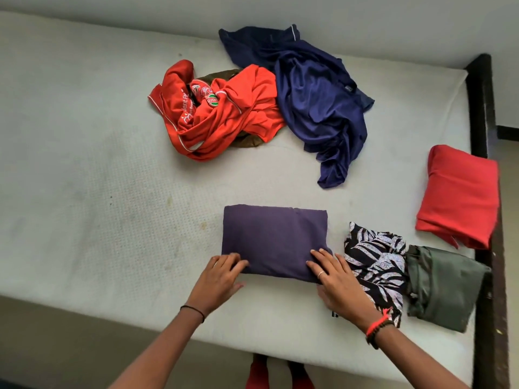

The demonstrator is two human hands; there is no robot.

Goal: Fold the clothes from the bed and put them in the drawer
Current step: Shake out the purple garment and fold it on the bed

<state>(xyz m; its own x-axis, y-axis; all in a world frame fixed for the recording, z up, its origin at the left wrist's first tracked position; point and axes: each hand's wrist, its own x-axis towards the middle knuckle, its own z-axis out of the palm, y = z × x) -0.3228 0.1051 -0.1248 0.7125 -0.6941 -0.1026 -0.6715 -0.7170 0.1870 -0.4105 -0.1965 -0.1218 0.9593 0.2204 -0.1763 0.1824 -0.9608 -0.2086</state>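
A purple garment (273, 237) lies folded into a flat rectangle near the front edge of the white mattress (98, 178). My left hand (219, 279) rests on its near left corner with fingers laid flat. My right hand (337, 284) presses its near right corner, fingers spread, thumb toward the mattress edge. To the right lie a folded black-and-white leaf-print garment (376, 265), a folded grey-green one (441, 287) and a folded red one (460, 197). At the back lie a crumpled orange-red jersey (224, 113) and a loose navy garment (317, 108). No drawer is in view.
An olive-brown cloth (247, 140) shows from under the orange-red jersey. A dark bed frame (480, 113) runs along the mattress's right side. A pale wall (365, 18) stands behind the bed. The floor and my feet (280, 374) show below the mattress's front edge.
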